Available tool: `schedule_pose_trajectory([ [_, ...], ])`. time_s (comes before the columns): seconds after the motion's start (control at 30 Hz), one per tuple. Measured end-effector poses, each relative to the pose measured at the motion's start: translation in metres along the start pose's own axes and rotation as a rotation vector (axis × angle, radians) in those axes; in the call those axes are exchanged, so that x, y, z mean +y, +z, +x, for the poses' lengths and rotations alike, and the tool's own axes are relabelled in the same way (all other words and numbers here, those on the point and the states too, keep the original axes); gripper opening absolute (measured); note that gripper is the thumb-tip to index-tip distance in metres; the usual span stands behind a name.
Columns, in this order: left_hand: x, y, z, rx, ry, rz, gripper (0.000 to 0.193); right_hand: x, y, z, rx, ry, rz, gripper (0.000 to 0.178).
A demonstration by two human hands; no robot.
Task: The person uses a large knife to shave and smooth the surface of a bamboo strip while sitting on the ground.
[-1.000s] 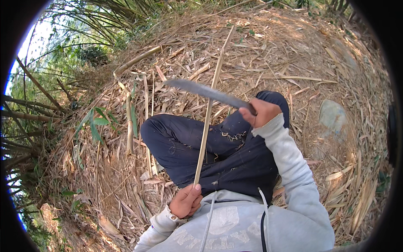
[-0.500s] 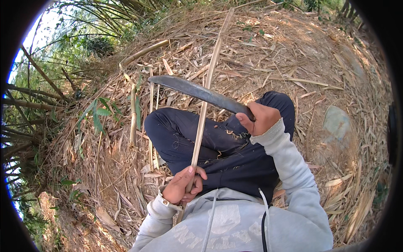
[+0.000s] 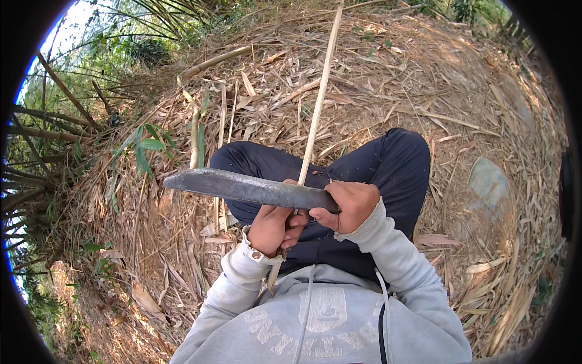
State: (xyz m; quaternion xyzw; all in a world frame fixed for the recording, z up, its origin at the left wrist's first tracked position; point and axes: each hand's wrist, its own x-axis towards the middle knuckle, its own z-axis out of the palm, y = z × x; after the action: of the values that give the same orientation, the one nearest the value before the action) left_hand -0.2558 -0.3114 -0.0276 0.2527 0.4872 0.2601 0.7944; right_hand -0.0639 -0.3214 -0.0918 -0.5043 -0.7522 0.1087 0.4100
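A long, pale bamboo strip (image 3: 320, 100) runs from near my lap up and away over the leaf litter. My left hand (image 3: 271, 232) is closed around its near part, and a short end pokes out below the hand. In my right hand (image 3: 356, 207) is a machete (image 3: 239, 187) with a broad, dark, slightly curved blade. The blade lies across the strip just above my left hand, pointing left, and hides some of my left fingers. Whether its edge touches the strip I cannot tell. The machete's handle is mostly covered by my right hand.
I sit with my dark-trousered legs (image 3: 388, 161) folded on ground strewn with dry bamboo leaves. A flat grey stone (image 3: 487, 182) lies to the right. Bent bamboo stalks (image 3: 218, 59) lie ahead on the left, near a green sprig (image 3: 151, 144) and denser growth.
My right hand has brought the machete nearer and leftward, from midway up the strip to just above my left hand. The strip's near part has shifted slightly up and right.
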Motion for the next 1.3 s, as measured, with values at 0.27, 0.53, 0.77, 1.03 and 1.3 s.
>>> schedule_pose_trajectory([
  [0.27,-0.009,-0.003,-0.006,-0.081,-0.052,0.004,0.027,0.004,-0.005,0.005,-0.028,0.024,-0.022,0.063],
  [0.53,-0.008,0.001,-0.011,-0.086,0.043,0.113,0.029,0.018,-0.013,0.011,-0.044,0.017,-0.02,0.062],
  [0.77,-0.013,-0.01,-0.016,-0.118,-0.051,-0.092,0.028,-0.01,-0.017,0.009,-0.117,-0.112,-0.122,0.063],
  [1.03,-0.022,-0.022,-0.026,-0.192,-0.108,-0.051,0.028,0.032,-0.023,0.017,-0.049,0.138,-0.137,0.059],
  [1.3,-0.021,-0.029,-0.024,-0.1,-0.045,0.067,0.028,0.007,-0.025,0.021,-0.135,-0.207,-0.195,0.064],
])
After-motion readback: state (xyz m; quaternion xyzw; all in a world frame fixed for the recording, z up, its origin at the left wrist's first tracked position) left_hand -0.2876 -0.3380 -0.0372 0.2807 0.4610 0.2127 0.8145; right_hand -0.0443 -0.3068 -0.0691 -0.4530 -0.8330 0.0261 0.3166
